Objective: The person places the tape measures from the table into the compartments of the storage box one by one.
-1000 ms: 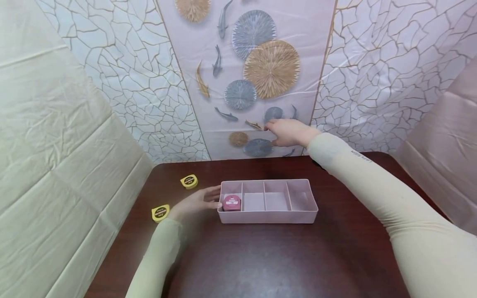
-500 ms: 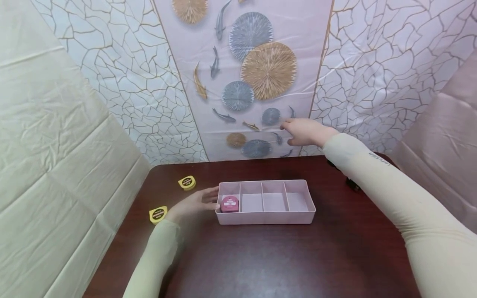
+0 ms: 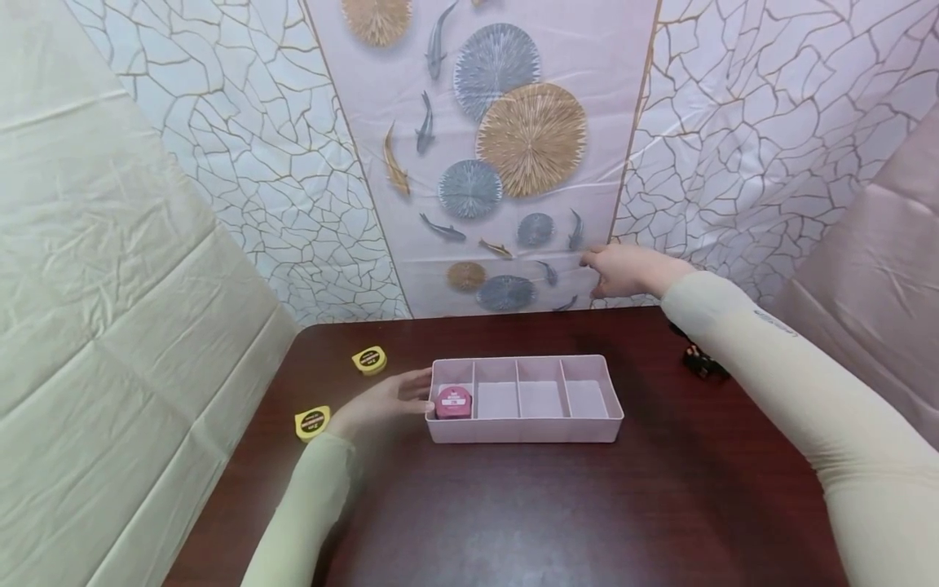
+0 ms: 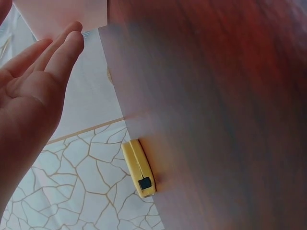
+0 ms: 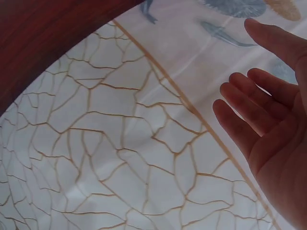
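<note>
A pale pink divided organizer box (image 3: pixel 524 430) stands on the dark table. In its leftmost compartment sits a pink tape measure (image 3: pixel 453 403). My left hand (image 3: pixel 381 403) rests against the box's left end with fingers extended, the thumb at the front corner; the left wrist view shows the straight fingers (image 4: pixel 67 55) at the box wall. Raised above the far edge of the table, my right hand (image 3: pixel 632 271) holds nothing. Its fingers are relaxed and apart from the thumb in the right wrist view. Two yellow tape measures, one farther back (image 3: pixel 370 359) and one nearer (image 3: pixel 313 423), lie left of the box.
Small black objects (image 3: pixel 704 362) lie at the right back, partly hidden by the right sleeve (image 3: pixel 778 383). Patterned cloth (image 3: pixel 513 269) hangs behind the table (image 3: pixel 513 505), and plain cloth walls (image 3: pixel 147 342) flank it.
My right hand has moved rightward in the air, and the black objects at the right have come into view from behind the sleeve. My left hand stays against the box.
</note>
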Demonstrator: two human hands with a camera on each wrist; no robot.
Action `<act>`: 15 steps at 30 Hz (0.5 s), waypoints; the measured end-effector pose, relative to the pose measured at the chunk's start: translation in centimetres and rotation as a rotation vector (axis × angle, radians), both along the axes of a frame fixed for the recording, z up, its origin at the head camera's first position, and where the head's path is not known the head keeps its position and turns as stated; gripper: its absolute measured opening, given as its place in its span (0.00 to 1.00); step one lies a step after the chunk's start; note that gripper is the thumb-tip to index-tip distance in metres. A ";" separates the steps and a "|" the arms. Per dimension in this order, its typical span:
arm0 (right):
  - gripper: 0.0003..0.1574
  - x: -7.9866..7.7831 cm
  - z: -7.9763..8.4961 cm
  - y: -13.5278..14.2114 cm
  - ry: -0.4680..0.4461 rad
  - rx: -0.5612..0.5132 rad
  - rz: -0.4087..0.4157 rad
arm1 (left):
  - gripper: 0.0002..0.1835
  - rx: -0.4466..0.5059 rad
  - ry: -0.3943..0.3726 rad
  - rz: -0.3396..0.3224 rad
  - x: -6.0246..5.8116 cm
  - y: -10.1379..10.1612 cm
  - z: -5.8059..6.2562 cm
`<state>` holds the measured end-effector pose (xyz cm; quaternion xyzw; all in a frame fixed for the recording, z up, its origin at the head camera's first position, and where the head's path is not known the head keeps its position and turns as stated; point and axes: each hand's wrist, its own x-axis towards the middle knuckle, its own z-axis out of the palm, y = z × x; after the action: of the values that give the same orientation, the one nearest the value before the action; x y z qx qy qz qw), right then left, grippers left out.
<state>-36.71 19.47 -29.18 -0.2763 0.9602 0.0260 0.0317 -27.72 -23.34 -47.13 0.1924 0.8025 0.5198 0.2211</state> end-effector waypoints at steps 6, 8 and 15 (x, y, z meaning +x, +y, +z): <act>0.38 0.0 -0.8 1.3 0.001 -0.001 0.000 | 0.41 -0.010 0.024 -0.015 0.1 0.1 0.2; 0.39 0.0 -0.9 1.7 0.003 -0.006 0.009 | 0.41 -0.007 0.036 -0.023 0.1 0.0 0.2; 0.43 -0.3 -1.4 2.8 0.014 -0.028 0.031 | 0.41 0.006 0.017 -0.012 0.1 0.0 0.0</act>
<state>-37.00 22.25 -30.60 -0.2913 0.9563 0.0151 0.0208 -27.65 -23.31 -47.13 0.2020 0.8016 0.5193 0.2167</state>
